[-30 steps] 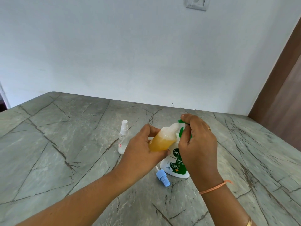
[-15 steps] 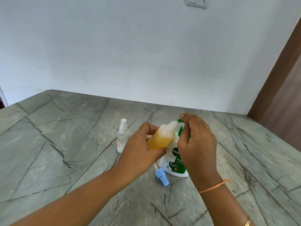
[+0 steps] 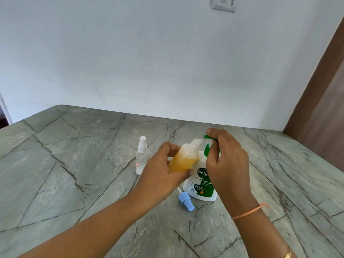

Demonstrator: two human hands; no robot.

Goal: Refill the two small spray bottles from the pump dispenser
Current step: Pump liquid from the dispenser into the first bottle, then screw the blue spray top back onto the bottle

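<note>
Spray bottle (image 3: 183, 159) of amber liquid is gripped tilted by left hand (image 3: 160, 175), mouth at green pump head (image 3: 207, 136) pinched by right hand (image 3: 229, 161), pump dispenser (image 3: 201, 187) stood on bench (image 3: 74, 164), second spray bottle (image 3: 141, 157) upright further left.

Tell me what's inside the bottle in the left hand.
Amber liquid fills most of the bottle, with pale foam toward its neck. The left hand covers its base, so that part is hidden.
</note>
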